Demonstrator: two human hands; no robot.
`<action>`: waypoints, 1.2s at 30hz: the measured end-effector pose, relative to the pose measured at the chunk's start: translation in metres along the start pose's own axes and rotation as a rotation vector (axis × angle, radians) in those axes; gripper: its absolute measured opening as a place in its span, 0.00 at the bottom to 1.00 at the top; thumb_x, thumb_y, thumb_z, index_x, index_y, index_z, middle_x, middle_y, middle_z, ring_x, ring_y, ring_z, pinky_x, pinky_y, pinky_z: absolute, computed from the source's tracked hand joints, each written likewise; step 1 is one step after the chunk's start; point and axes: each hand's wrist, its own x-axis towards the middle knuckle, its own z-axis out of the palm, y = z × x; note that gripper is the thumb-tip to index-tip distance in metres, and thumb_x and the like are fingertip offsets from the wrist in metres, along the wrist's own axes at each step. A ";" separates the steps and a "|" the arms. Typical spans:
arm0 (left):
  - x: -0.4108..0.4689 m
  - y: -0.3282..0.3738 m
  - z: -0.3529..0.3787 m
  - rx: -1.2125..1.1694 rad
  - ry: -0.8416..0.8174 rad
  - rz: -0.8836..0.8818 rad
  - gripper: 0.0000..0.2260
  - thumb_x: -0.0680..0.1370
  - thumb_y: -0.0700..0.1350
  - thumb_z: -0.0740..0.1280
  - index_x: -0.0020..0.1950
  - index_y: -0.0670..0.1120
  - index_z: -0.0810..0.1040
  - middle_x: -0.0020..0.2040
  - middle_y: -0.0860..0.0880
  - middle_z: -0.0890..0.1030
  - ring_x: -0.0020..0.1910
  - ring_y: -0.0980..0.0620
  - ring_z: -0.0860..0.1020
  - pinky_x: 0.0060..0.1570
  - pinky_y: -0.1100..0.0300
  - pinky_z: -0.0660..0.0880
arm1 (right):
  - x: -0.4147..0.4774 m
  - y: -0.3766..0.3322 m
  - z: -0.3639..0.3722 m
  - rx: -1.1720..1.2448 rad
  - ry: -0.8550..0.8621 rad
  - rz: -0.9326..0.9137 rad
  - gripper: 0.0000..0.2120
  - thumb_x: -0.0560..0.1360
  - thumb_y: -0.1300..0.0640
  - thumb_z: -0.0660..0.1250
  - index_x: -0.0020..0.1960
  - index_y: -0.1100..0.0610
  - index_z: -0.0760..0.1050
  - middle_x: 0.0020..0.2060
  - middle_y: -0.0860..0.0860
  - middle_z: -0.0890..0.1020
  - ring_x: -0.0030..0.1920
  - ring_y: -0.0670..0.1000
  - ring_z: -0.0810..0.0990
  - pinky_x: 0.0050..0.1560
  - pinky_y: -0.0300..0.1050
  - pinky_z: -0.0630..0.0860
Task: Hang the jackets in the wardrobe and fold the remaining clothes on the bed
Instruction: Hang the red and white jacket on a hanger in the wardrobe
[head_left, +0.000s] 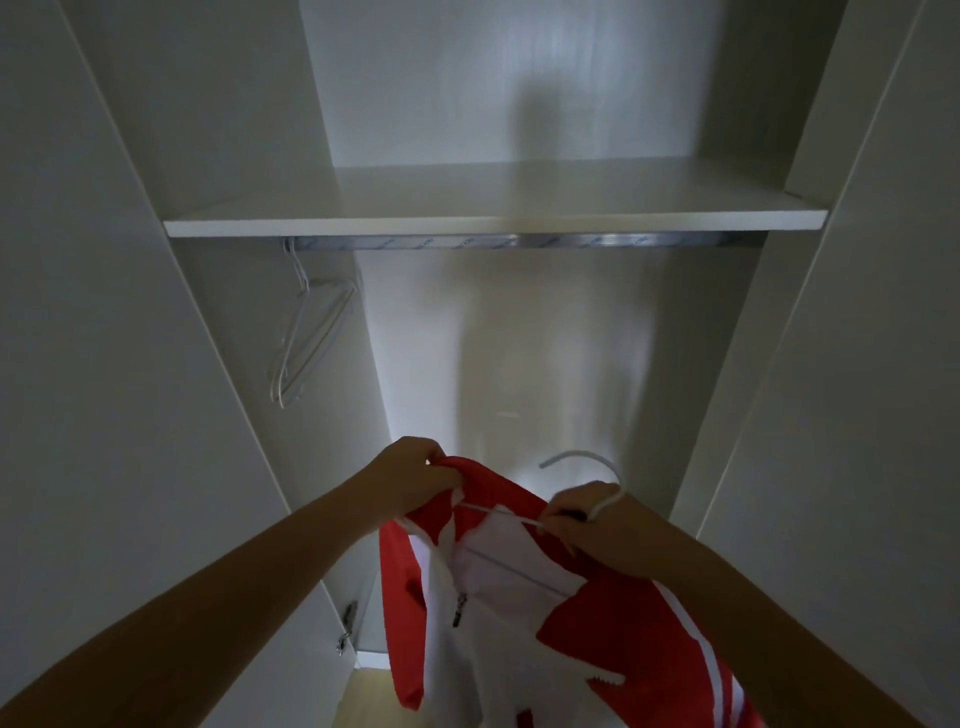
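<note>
White open wardrobe, red-and-white zip-up jacket low at 6 o'clock, left hand gripping its red shoulder, right hand at 5 o'clock curled round a thin white hanger, metal rail at 12 o'clock, spare white hangers at 9 o'clock.

The red and white jacket is running off the bottom edge at six o'clock, cutting away its hem. Its striped sleeve is leaving the frame at five o'clock. The white hanger is disappearing into the collar at both ends, and the right hand is covering its neck. The left hand is burying its fingertips in cloth. At ten o'clock the empty hangers are blurring together, so their count is unclear. Print on the rail is staying too small to read.
</note>
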 end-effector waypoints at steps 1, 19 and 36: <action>0.000 0.004 0.002 -0.099 0.009 0.008 0.07 0.73 0.45 0.68 0.36 0.49 0.75 0.39 0.52 0.76 0.40 0.54 0.75 0.35 0.65 0.69 | 0.006 -0.006 0.001 0.012 0.012 -0.012 0.07 0.77 0.55 0.65 0.46 0.54 0.81 0.31 0.39 0.77 0.31 0.35 0.76 0.34 0.28 0.70; 0.060 -0.007 -0.016 0.105 0.133 0.340 0.07 0.76 0.52 0.67 0.45 0.50 0.75 0.45 0.53 0.77 0.48 0.52 0.75 0.47 0.62 0.73 | 0.075 -0.039 -0.035 0.433 0.046 0.290 0.11 0.74 0.67 0.62 0.47 0.56 0.81 0.34 0.55 0.78 0.29 0.46 0.71 0.29 0.36 0.66; 0.333 -0.024 0.055 0.437 0.028 0.695 0.11 0.82 0.53 0.52 0.53 0.48 0.70 0.46 0.53 0.77 0.42 0.57 0.74 0.45 0.67 0.70 | 0.222 0.152 -0.081 0.164 0.423 0.313 0.18 0.78 0.54 0.64 0.29 0.50 0.74 0.22 0.45 0.76 0.24 0.38 0.73 0.31 0.29 0.68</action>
